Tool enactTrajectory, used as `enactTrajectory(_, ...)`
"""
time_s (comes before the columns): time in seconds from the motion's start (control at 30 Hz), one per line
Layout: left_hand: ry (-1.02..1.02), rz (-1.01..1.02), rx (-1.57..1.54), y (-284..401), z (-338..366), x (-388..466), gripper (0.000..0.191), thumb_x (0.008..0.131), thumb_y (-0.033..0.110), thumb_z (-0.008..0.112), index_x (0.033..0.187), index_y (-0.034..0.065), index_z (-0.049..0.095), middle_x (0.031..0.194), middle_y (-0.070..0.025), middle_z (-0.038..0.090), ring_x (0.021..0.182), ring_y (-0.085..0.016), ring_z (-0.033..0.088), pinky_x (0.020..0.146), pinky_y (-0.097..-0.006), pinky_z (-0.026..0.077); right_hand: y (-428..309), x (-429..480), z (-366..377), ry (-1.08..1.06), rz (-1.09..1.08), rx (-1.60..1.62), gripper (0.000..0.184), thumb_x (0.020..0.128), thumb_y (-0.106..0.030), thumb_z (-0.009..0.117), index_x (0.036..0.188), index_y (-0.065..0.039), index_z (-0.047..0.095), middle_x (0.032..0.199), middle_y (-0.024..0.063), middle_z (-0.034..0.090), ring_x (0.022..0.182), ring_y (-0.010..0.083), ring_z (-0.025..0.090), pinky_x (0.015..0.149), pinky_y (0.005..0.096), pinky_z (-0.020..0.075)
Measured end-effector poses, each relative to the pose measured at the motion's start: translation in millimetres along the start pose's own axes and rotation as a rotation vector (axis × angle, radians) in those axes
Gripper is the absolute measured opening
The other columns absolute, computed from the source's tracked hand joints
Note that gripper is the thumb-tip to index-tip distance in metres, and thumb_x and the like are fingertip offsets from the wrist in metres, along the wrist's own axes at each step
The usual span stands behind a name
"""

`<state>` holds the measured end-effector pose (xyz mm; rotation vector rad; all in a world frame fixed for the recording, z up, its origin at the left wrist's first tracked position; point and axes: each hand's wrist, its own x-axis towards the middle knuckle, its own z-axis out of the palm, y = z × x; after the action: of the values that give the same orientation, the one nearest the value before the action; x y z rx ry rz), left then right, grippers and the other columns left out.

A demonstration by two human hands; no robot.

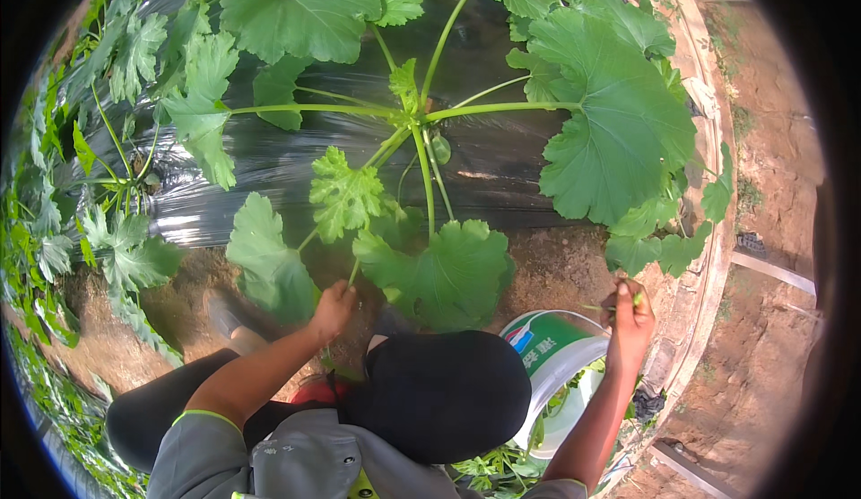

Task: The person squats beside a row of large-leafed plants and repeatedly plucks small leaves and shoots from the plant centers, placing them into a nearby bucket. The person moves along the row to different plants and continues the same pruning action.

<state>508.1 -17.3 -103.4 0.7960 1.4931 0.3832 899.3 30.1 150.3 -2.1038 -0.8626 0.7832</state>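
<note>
A squash plant [407, 117] spreads its long stalks over black plastic mulch film. My left hand [334, 309] is closed around a thin green stalk [354, 272] at the plant's near side, just left of a broad lobed leaf [444, 270]. Out to the right, my right hand [631, 314] pinches a small green plant piece [636, 299]; its exact shape is partly hidden by my fingers. That hand is above the rim of a white and green plastic bucket [555, 344], which bears writing. Cut greenery [562, 398] shows inside the bucket, partly behind my right forearm.
More squash plants [124, 179] stand along the left. Black film [498, 189] covers the bed, with bare soil [551, 263] at its near edge. On the right, a pale curb [720, 230] borders a dirt path [773, 378]. Leaves [498, 465] lie below the bucket.
</note>
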Motion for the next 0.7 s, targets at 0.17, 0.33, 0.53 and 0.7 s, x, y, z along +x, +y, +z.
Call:
enactTrajectory(0.17, -0.121, -0.204, -0.138, -5, -5, -15, 0.022, 0.092, 0.021, 0.049, 0.087, 0.0009, 0.056, 0.067, -0.0061, 0.053, 0.059, -0.014, 0.048, 0.052, -0.0299, 0.039, -26, -94, -90, 0.044, 0.418, -0.526, 0.023, 0.089, -0.017, 0.059, 0.107, -0.003, 0.061, 0.068, 0.007, 0.062, 0.054, 0.0095, 0.054, 0.05, 0.025, 0.0417)
enactTrajectory(0.33, -0.28, -0.327, 0.021, 12, -37, -46, 0.023, 0.092, 0.021, 0.049, 0.096, 0.0002, 0.059, 0.075, -0.0076, 0.059, 0.068, -0.016, 0.055, 0.061, -0.0288, 0.044, -70, -69, -47, -0.197, -0.109, -1.081, 0.039, 0.081, -0.013, 0.064, 0.118, -0.003, 0.057, 0.085, 0.0212, 0.065, 0.079, 0.0344, 0.064, 0.071, 0.0398, 0.0502)
enactTrajectory(0.53, -0.593, -0.13, 0.717, 90, -122, -122, 0.023, 0.091, 0.025, 0.052, 0.102, 0.0066, 0.061, 0.09, -0.0167, 0.063, 0.087, -0.031, 0.06, 0.073, -0.0383, 0.046, -130, 125, 159, -0.359, -1.114, -0.702, 0.021, 0.085, -0.009, 0.052, 0.105, -0.002, 0.057, 0.099, 0.0172, 0.063, 0.091, 0.0364, 0.06, 0.079, 0.0411, 0.0472)
enactTrajectory(0.7, -0.582, 0.009, 0.736, 137, -136, -177, 0.017, 0.088, 0.019, 0.055, 0.099, 0.0072, 0.06, 0.093, -0.0139, 0.059, 0.091, -0.033, 0.058, 0.077, -0.0404, 0.048, -104, 242, 341, -0.882, -0.58, -1.229, 0.027, 0.081, -0.01, 0.054, 0.106, -0.013, 0.064, 0.112, 0.0102, 0.064, 0.099, 0.0289, 0.061, 0.083, 0.0371, 0.0508)
